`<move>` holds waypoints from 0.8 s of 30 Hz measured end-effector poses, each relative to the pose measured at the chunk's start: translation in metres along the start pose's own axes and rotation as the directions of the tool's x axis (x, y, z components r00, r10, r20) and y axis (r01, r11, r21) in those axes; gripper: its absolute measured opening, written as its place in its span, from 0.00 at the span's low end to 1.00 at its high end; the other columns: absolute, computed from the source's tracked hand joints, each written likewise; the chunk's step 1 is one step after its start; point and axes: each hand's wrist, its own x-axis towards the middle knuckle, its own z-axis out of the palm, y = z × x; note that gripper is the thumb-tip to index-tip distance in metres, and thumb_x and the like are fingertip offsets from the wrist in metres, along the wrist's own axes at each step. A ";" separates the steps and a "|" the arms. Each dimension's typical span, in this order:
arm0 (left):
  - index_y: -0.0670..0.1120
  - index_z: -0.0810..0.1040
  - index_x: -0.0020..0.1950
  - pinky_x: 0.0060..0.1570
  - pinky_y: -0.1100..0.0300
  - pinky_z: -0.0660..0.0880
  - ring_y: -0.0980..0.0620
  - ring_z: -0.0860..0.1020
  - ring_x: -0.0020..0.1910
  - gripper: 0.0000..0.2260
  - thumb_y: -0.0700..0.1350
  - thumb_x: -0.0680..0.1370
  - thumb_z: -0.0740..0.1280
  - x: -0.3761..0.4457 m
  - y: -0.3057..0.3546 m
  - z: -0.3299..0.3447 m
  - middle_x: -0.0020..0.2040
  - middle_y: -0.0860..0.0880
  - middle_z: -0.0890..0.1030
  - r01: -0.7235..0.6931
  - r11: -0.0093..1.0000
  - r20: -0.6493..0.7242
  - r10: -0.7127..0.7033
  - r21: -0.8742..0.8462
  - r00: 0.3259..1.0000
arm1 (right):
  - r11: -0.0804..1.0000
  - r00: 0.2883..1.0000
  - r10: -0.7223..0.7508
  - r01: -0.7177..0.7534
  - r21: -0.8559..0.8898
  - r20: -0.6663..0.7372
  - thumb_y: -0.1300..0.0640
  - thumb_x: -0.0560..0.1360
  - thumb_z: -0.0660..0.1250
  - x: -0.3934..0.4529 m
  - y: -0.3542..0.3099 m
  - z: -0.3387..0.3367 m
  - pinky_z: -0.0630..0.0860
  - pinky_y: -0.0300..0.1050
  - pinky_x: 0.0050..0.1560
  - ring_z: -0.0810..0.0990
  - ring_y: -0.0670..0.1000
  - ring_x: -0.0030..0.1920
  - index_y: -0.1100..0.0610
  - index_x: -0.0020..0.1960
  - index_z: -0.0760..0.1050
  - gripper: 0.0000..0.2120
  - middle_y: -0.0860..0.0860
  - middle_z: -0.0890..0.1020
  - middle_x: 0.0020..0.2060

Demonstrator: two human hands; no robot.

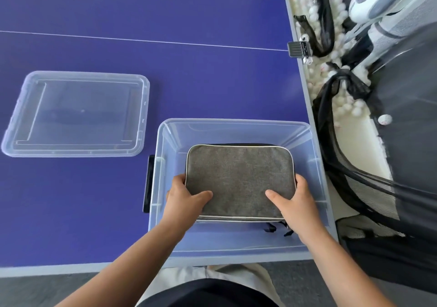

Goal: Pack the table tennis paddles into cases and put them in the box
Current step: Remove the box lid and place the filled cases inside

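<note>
Clear box (316, 164) holds grey case (238, 179); left hand (186, 198), right hand (295, 200) grip its sides; lid (21, 122) apart on table (189, 11)

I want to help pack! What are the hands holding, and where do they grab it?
Both hands grip the grey paddle case: left hand on its near-left corner, right hand on its near-right corner.

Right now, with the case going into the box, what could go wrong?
The black zipper pulls dangle at the near edge of the grey case and might snag or get pinched under it. The box sits close to the table's right edge, so a hard push could slide it off.
</note>
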 end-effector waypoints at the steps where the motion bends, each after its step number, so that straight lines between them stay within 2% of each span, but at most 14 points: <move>1: 0.56 0.65 0.61 0.37 0.64 0.74 0.51 0.78 0.53 0.24 0.46 0.72 0.74 0.000 -0.002 -0.002 0.58 0.50 0.76 -0.008 1.000 0.010 0.008 0.008 1.000 | 1.000 1.000 0.007 -0.007 0.000 -0.001 0.48 0.71 0.75 -0.002 -0.001 0.000 0.77 0.48 0.51 0.78 0.49 0.53 0.49 0.67 0.65 0.30 0.46 0.76 0.57; 3: 0.57 0.66 0.64 0.43 0.60 0.76 0.50 0.76 0.57 0.26 0.48 0.70 0.74 -0.001 -0.005 -0.005 0.59 0.50 0.76 -0.020 1.000 0.034 0.019 0.024 0.999 | 1.000 1.000 0.021 -0.021 -0.021 0.000 0.48 0.72 0.75 -0.005 -0.004 0.001 0.76 0.48 0.52 0.77 0.51 0.58 0.51 0.71 0.63 0.33 0.48 0.75 0.61; 5: 0.56 0.66 0.67 0.51 0.54 0.77 0.51 0.75 0.60 0.28 0.49 0.70 0.74 -0.004 -0.005 -0.009 0.60 0.52 0.75 -0.039 0.998 0.054 0.037 0.045 0.998 | 0.992 1.000 0.007 -0.010 -0.126 -0.025 0.46 0.73 0.73 -0.011 -0.009 0.004 0.73 0.49 0.60 0.71 0.54 0.68 0.53 0.76 0.58 0.38 0.51 0.69 0.69; 7: 0.55 0.65 0.71 0.61 0.50 0.75 0.51 0.71 0.65 0.32 0.51 0.69 0.73 -0.007 -0.001 -0.016 0.63 0.56 0.73 -0.087 0.993 0.068 0.082 0.076 0.994 | 0.966 0.994 -0.086 0.066 -0.250 -0.069 0.45 0.74 0.71 -0.021 -0.019 0.010 0.65 0.51 0.72 0.60 0.53 0.76 0.54 0.78 0.54 0.41 0.52 0.60 0.76; 9: 0.55 0.63 0.74 0.67 0.52 0.70 0.54 0.67 0.70 0.33 0.52 0.71 0.73 -0.013 0.005 -0.025 0.65 0.60 0.68 -0.161 0.982 0.084 0.153 0.098 0.985 | 0.932 0.968 -0.240 0.206 -0.300 -0.081 0.45 0.75 0.70 -0.035 -0.035 0.021 0.60 0.51 0.75 0.56 0.51 0.77 0.55 0.78 0.56 0.39 0.51 0.59 0.78; 11: 0.55 0.63 0.75 0.64 0.60 0.66 0.59 0.65 0.69 0.31 0.51 0.75 0.72 -0.022 0.012 -0.038 0.65 0.62 0.66 -0.232 0.969 0.099 0.223 0.086 0.970 | 0.890 0.926 -0.371 0.332 -0.313 -0.071 0.45 0.75 0.69 -0.050 -0.055 0.037 0.60 0.50 0.75 0.57 0.50 0.77 0.55 0.77 0.59 0.36 0.51 0.61 0.77; 14: 0.60 0.65 0.72 0.58 0.68 0.65 0.68 0.68 0.62 0.27 0.52 0.76 0.71 -0.031 0.019 -0.066 0.63 0.67 0.68 -0.332 0.943 0.081 0.329 0.035 0.941 | 0.833 0.859 -0.511 0.485 -0.265 -0.034 0.42 0.75 0.64 -0.069 -0.087 0.066 0.60 0.49 0.74 0.59 0.51 0.77 0.56 0.76 0.63 0.34 0.50 0.63 0.76; 16: 0.61 0.66 0.71 0.60 0.67 0.65 0.70 0.67 0.61 0.26 0.54 0.75 0.71 -0.030 0.021 -0.090 0.64 0.69 0.69 -0.366 0.930 0.036 0.366 0.010 0.930 | 0.795 0.823 -0.568 0.554 -0.248 0.017 0.40 0.77 0.62 -0.075 -0.109 0.086 0.59 0.46 0.75 0.58 0.49 0.78 0.56 0.76 0.63 0.33 0.48 0.63 0.76; 18: 0.62 0.66 0.71 0.59 0.68 0.67 0.72 0.67 0.61 0.25 0.55 0.76 0.70 -0.021 0.021 -0.118 0.63 0.71 0.69 -0.379 0.925 -0.033 0.379 0.007 0.925 | 0.753 0.785 -0.617 0.611 -0.244 0.059 0.40 0.79 0.62 -0.077 -0.131 0.107 0.56 0.39 0.75 0.57 0.45 0.77 0.55 0.76 0.64 0.31 0.46 0.63 0.76; 19: 0.61 0.66 0.71 0.60 0.68 0.67 0.70 0.67 0.63 0.25 0.56 0.76 0.70 -0.015 0.020 -0.133 0.63 0.71 0.69 -0.381 0.925 -0.061 0.381 0.012 0.923 | 0.746 0.777 -0.624 0.624 -0.233 0.086 0.40 0.79 0.61 -0.077 -0.142 0.117 0.53 0.34 0.74 0.56 0.42 0.77 0.55 0.76 0.64 0.31 0.44 0.62 0.76; 21: 0.60 0.66 0.72 0.65 0.60 0.69 0.67 0.66 0.65 0.25 0.56 0.76 0.69 0.000 0.018 -0.163 0.62 0.72 0.68 -0.372 0.928 -0.111 0.372 0.021 0.921 | 0.750 0.776 -0.611 0.631 -0.200 0.157 0.40 0.79 0.60 -0.077 -0.166 0.140 0.47 0.26 0.72 0.51 0.38 0.77 0.53 0.77 0.62 0.31 0.42 0.60 0.76; 22: 0.61 0.67 0.71 0.67 0.56 0.70 0.66 0.66 0.65 0.24 0.56 0.77 0.69 0.009 0.016 -0.178 0.62 0.73 0.68 -0.363 0.931 -0.134 0.364 0.027 0.922 | 0.748 0.772 -0.607 0.636 -0.191 0.191 0.40 0.79 0.59 -0.077 -0.176 0.153 0.46 0.25 0.71 0.50 0.37 0.77 0.52 0.77 0.60 0.31 0.41 0.59 0.76; 24: 0.61 0.67 0.71 0.67 0.56 0.68 0.63 0.66 0.67 0.24 0.56 0.77 0.69 0.028 0.012 -0.207 0.61 0.71 0.69 -0.354 0.933 -0.186 0.359 0.057 0.915 | 0.737 0.759 -0.604 0.648 -0.193 0.243 0.39 0.79 0.58 -0.074 -0.196 0.177 0.45 0.25 0.71 0.50 0.37 0.77 0.52 0.78 0.60 0.31 0.40 0.58 0.76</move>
